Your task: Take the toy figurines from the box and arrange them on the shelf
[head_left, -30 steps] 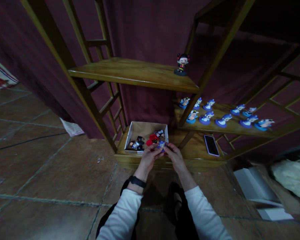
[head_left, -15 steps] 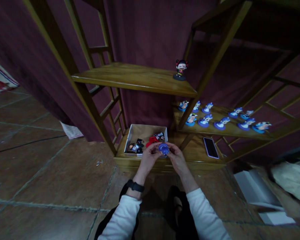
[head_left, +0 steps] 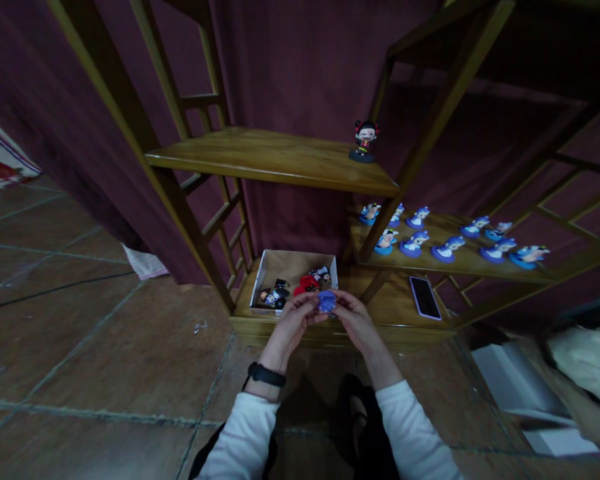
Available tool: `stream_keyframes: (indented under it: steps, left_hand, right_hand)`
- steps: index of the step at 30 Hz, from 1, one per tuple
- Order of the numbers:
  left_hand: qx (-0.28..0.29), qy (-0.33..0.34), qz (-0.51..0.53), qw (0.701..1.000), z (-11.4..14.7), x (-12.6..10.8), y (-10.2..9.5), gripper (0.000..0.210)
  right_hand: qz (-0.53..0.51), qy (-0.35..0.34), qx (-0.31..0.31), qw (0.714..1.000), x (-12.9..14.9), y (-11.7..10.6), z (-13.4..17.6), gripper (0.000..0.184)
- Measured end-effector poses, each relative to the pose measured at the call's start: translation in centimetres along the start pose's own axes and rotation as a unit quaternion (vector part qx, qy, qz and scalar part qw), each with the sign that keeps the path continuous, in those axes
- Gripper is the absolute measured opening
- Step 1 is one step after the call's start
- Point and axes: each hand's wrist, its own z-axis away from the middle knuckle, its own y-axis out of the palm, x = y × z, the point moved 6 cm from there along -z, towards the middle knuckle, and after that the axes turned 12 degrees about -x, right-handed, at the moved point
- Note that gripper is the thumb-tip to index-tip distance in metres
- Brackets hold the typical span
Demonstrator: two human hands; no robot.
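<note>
Between my two hands is a small purple figurine, seen from above, so most of its shape is hidden. My left hand is closed on its left side, thumb against it. Fingers of my right hand pinch it from the right. Just behind my hands a shallow white cardboard box sits on the lowest shelf board. Inside it lie red pieces and several dark figurine parts. My hands hover over the box's front right corner.
Purple-white figurines and blue-based ones stand in rows on the right shelf. A black-haired figurine stands on the upper shelf. A phone lies on the lowest board. Wooden posts rise between shelves. Grey boxes rest at right.
The purple figurine has been turned a little in my fingers, and both hands have shifted slightly. The whole view has moved a bit. Nothing was let go.
</note>
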Motion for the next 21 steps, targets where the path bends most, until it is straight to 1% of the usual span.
stream_keyframes:
  steps: [4, 8, 11, 17, 21]
  left_hand:
    - [-0.054, -0.011, -0.01, 0.998, -0.7, 0.9, -0.7, 0.022]
    - [-0.094, -0.013, -0.022, 0.995, -1.2, 1.5, -1.4, 0.018]
    - [-0.1, -0.002, -0.045, 0.994, -1.4, 1.5, -1.5, 0.019]
    - [-0.101, 0.051, -0.088, 0.99, -1.4, 1.2, -1.2, 0.024]
    - [-0.101, 0.042, -0.089, 0.99, -1.3, 1.6, -1.1, 0.023]
  right_hand:
    - [-0.021, 0.05, -0.016, 0.998, -1.0, 0.4, 0.3, 0.034]
    - [-0.035, 0.086, -0.045, 0.995, -2.3, 0.1, 0.3, 0.034]
    - [-0.033, 0.099, -0.067, 0.992, -3.0, -0.3, 0.2, 0.029]
    - [-0.062, 0.1, -0.08, 0.99, -3.5, -0.6, 0.1, 0.025]
    - [-0.082, 0.106, -0.088, 0.987, -3.9, -0.8, 0.1, 0.024]
